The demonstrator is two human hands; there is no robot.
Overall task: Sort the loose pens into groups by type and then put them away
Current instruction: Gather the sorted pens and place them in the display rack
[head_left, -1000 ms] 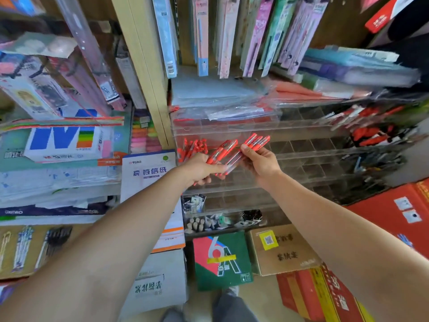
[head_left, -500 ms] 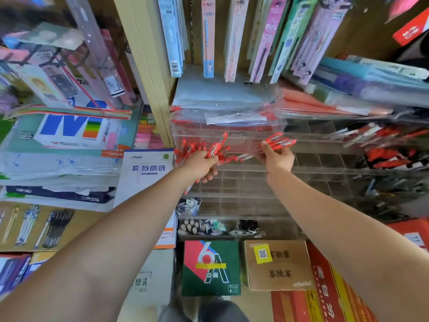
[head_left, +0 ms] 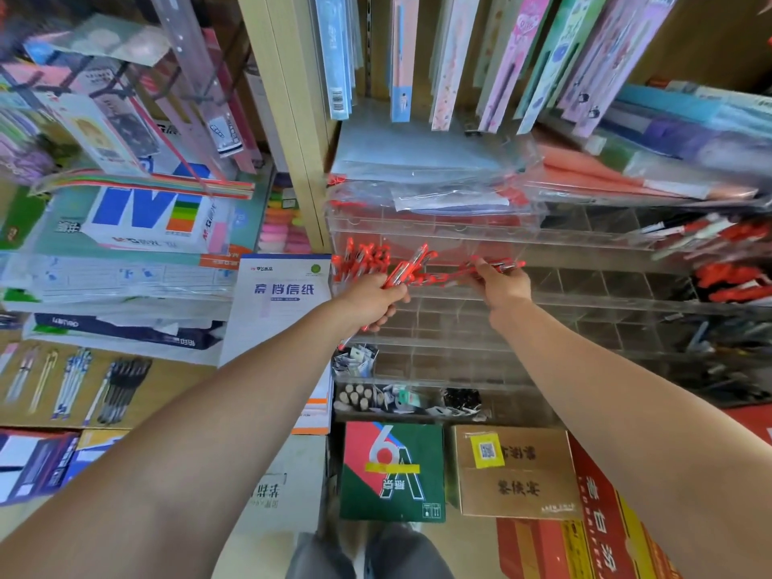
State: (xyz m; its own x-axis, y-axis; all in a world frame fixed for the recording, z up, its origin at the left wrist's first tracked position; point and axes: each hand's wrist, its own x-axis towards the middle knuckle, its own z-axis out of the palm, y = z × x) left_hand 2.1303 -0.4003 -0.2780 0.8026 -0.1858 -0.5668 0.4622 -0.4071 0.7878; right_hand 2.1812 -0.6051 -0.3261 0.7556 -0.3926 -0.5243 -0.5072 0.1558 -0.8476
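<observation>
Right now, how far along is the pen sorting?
Done: a group of red pens sits at the clear organiser's left end. In hand: the left hand grips one red bunch, the right hand pinches a second bunch. Left: both bunches need slotting in, and mixed pens lie at the organiser's right end.

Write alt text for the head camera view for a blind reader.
A person's left hand grips a bundle of red pens and the right hand pinches a few loose red pens, at a clear compartment organizer on a stationery shelf.
</observation>
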